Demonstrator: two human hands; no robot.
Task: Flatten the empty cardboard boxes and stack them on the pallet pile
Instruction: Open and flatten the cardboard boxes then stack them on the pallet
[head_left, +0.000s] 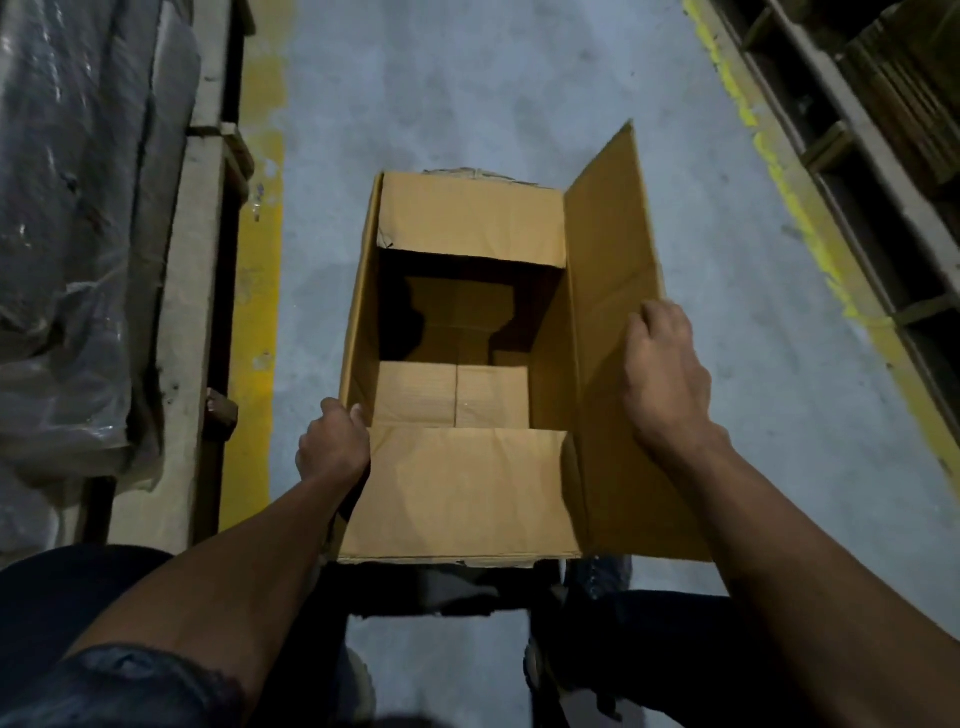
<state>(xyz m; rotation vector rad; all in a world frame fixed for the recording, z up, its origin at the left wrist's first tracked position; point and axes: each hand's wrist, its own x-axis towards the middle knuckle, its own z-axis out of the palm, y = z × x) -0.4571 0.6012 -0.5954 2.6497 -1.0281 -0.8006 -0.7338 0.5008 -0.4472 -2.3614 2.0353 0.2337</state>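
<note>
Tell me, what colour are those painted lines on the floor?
Yellow, worn and patchy; the floor lines show in the head view.

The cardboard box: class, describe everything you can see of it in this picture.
The cardboard box is plain brown corrugated board, creased, standing open on the grey floor. It looks empty; its bottom flaps are closed. The far and near top flaps fold inward, while the long right flap stands up and outward. The left hand grips the near-left corner edge; the right hand rests on the right flap.
</note>
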